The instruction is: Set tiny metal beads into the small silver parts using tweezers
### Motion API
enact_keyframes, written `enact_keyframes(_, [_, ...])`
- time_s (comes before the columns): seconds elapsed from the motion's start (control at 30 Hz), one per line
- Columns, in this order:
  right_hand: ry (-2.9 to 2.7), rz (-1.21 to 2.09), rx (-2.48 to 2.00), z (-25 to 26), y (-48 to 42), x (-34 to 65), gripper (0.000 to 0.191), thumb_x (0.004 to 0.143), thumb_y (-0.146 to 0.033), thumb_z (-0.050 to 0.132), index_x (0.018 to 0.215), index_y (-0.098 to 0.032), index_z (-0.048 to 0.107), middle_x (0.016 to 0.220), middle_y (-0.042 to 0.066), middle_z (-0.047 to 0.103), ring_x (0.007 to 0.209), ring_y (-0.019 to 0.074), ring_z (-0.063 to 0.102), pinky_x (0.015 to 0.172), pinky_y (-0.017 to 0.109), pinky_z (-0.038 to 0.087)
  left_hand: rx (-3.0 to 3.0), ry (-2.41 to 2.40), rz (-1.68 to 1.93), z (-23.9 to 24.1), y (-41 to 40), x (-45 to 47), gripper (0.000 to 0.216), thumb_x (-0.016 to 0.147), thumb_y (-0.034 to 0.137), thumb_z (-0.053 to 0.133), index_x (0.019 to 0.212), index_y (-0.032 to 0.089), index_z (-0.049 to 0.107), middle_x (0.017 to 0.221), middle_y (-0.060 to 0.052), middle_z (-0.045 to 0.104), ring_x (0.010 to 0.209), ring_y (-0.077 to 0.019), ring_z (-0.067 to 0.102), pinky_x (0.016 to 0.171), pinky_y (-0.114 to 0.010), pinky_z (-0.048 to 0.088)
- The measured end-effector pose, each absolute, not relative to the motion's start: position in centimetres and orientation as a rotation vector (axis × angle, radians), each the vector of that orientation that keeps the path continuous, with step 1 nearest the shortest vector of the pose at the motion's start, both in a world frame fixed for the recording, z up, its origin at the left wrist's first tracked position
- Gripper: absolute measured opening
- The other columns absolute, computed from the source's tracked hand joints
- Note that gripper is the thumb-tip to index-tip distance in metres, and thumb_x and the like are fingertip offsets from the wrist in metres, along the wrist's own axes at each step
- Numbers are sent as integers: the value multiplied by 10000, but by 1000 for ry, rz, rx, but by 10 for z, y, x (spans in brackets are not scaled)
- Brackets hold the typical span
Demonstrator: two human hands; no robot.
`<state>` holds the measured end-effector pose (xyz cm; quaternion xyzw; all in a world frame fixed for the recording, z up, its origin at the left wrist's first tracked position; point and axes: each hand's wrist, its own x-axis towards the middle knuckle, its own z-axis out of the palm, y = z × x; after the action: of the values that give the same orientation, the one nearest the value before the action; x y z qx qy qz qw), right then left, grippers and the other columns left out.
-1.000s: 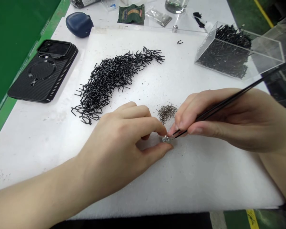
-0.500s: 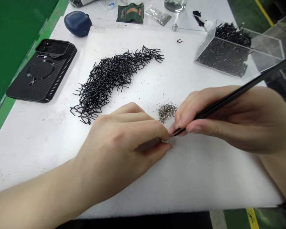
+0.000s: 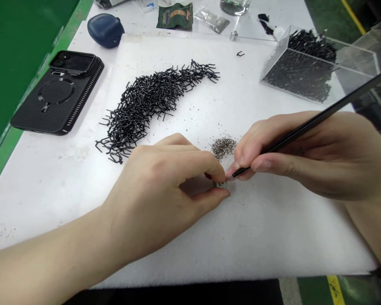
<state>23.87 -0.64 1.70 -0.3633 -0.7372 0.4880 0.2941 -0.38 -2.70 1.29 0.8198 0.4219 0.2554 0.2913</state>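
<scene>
My left hand [image 3: 165, 186] rests on the white board with thumb and forefinger closed around a small silvery metal piece [image 3: 221, 185], mostly covered by the fingers. Black tweezers [image 3: 324, 111] lie in the pinch of my right hand [image 3: 324, 152], their thin tips reaching the right end of that piece. Whether anything sits between the tips is too small to tell. Just beyond the fingertips is a little heap of tiny brownish metallic bits [image 3: 222, 148]. A long pile of short, bent black pieces [image 3: 149, 99] spreads behind my left hand.
A clear plastic box [image 3: 296, 70] of similar black pieces stands at the back right, with one loose black piece [image 3: 240, 54] left of it. At left lie a black phone [image 3: 57, 93] and a dark blue case [image 3: 104, 30]. A green packet [image 3: 175, 17] lies at the back.
The tweezers' prongs were apart before and now look closer together. My left hand's thumb and forefinger have shifted slightly, showing more of the metal piece. The view has moved a little.
</scene>
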Motion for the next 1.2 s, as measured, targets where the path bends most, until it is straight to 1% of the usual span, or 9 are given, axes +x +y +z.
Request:
enact_keyframes(0.2, [-2006,1248,-983,17,-6,237,50,941,-202,765,912,-236,787,888,18,806,798,161,775,663,244,622,2168,1089,750,7,-25,-5,121,802,180,826,862,273,779,747,104,748,776,-90,697,660,-179,491])
enact_keyframes(0.37, [-2035,1263,-963,18,-6,238,49,950,-190,750,926,-225,773,895,21,812,845,172,787,695,252,628,2170,1145,751,6,-26,-6,135,786,192,833,868,267,756,743,95,689,730,-79,660,643,-185,465])
enact_keyframes(0.53, [-2022,1263,-973,18,-6,239,48,954,-193,747,930,-226,773,901,13,808,836,155,782,702,237,627,2180,1128,760,4,-27,-6,129,803,204,821,881,270,743,745,99,670,737,-77,643,660,-185,460])
enact_keyframes(0.77, [-2012,1274,-978,18,-6,238,48,933,-186,768,918,-229,785,890,27,814,830,176,785,665,250,620,2206,1114,748,6,-26,-6,126,810,189,808,885,262,737,747,106,682,682,-70,609,654,-184,462])
enact_keyframes(1.0, [-2013,1283,-955,18,-5,237,58,932,-173,766,923,-230,778,890,33,819,828,179,788,643,250,619,2206,1100,744,6,-26,-6,113,817,206,793,888,274,737,764,104,709,606,-78,572,643,-216,472])
enact_keyframes(1.2, [-2013,1284,-952,20,-5,237,59,917,-180,783,916,-236,801,877,39,821,817,199,789,644,271,618,2220,1106,733,7,-25,-6,114,817,200,793,884,273,735,763,110,714,688,-87,629,629,-212,452])
